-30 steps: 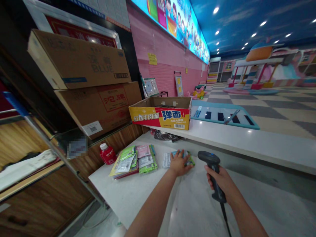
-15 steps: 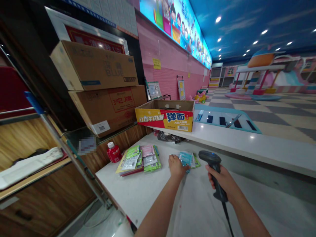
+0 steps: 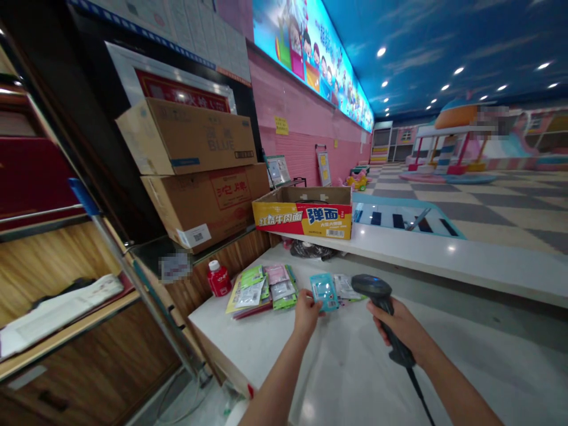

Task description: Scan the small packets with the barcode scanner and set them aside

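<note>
A small blue packet (image 3: 323, 291) is pinched at its lower left edge by my left hand (image 3: 307, 312), just above the white counter (image 3: 266, 349). My right hand (image 3: 397, 328) grips the handle of a black barcode scanner (image 3: 376, 290), whose cord trails down toward me. Between packet and scanner lies a silvery packet (image 3: 344, 286) with green showing by it, partly hidden by the scanner head. Left of my left hand are piles of small green, pink and silver packets (image 3: 282, 290), some resting on flat yellow and dark red items. A red bottle with a white cap (image 3: 219, 279) stands beside them.
An open yellow and red carton (image 3: 306, 220) sits on the raised ledge (image 3: 399, 245) behind the counter. Under it is a dark plastic-wrapped bundle (image 3: 310, 249). Stacked brown cardboard boxes (image 3: 204, 201) rise at the left, with a metal pole (image 3: 146, 307) in front.
My left hand has drawn the blue packet leftward, off the silvery one, and its front now shows. The scanner stays in my right hand. The camera view has shifted slightly.
</note>
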A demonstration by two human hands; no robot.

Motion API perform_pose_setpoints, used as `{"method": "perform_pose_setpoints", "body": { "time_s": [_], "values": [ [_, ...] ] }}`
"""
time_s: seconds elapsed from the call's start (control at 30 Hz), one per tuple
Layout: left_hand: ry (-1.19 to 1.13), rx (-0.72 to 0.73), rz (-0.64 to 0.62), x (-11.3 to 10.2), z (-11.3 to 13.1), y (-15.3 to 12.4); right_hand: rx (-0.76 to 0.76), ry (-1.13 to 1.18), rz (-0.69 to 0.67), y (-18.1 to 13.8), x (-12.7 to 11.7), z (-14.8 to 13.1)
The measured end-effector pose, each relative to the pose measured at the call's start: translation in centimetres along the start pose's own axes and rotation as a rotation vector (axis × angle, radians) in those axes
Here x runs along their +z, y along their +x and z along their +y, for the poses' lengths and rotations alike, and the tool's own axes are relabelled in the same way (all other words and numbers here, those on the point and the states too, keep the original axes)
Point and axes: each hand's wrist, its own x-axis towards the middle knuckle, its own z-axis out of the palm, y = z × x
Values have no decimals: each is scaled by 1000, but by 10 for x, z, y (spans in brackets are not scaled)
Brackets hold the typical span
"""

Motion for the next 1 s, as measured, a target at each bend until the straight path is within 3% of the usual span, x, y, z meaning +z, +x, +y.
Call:
{"method": "perform_pose_setpoints", "body": {
  "time_s": [0.2,0.47,0.7,1.0],
  "values": [
    [-162,132,40,-26,-31,-17,38,-6,-45,-33,29,21],
    [-97,168,7,-27,-33,-19,41,-79,-31,-65,47,40],
    [-40,166,37,-29,-32,-22,67,-102,-32,-67,54,34],
    [-182,133,18,-28,-38,-25,99,-56,-68,-49,46,30]
  ]
}}
